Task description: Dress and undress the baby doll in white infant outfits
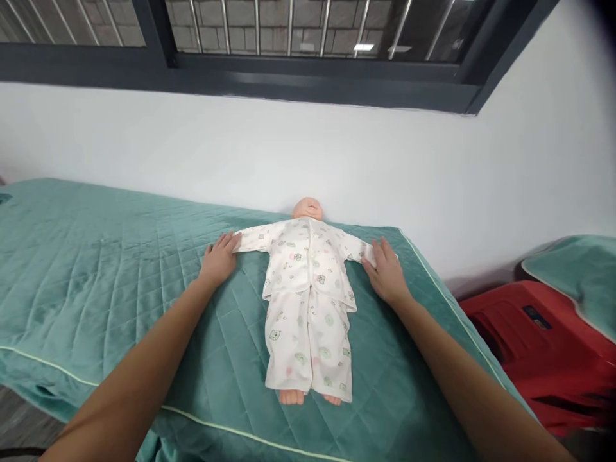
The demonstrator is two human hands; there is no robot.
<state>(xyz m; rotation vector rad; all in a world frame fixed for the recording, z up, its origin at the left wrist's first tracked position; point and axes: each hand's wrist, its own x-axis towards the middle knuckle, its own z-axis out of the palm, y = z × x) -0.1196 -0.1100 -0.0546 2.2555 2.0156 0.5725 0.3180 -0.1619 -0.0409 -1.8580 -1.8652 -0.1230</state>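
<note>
A baby doll (308, 208) lies on its back, head by the wall and feet toward me. It wears a white printed long-sleeved top (308, 256) and matching trousers (308, 343), with bare toes showing below the hems. Both sleeves are stretched out sideways. My left hand (220, 258) rests flat at the cuff of the sleeve on the left, fingers extended. On the other side, my right hand (386, 269) lies over the end of the right sleeve with its fingers spread. The doll's hands are hidden from view.
A green quilted cover (120, 269) with pale piping spreads under the doll. Behind it rises a white wall (385, 160) below a dark-framed window (312, 77) with bars. Red plastic chairs (539, 346) stand at the right, with green cloth (577, 273) on top.
</note>
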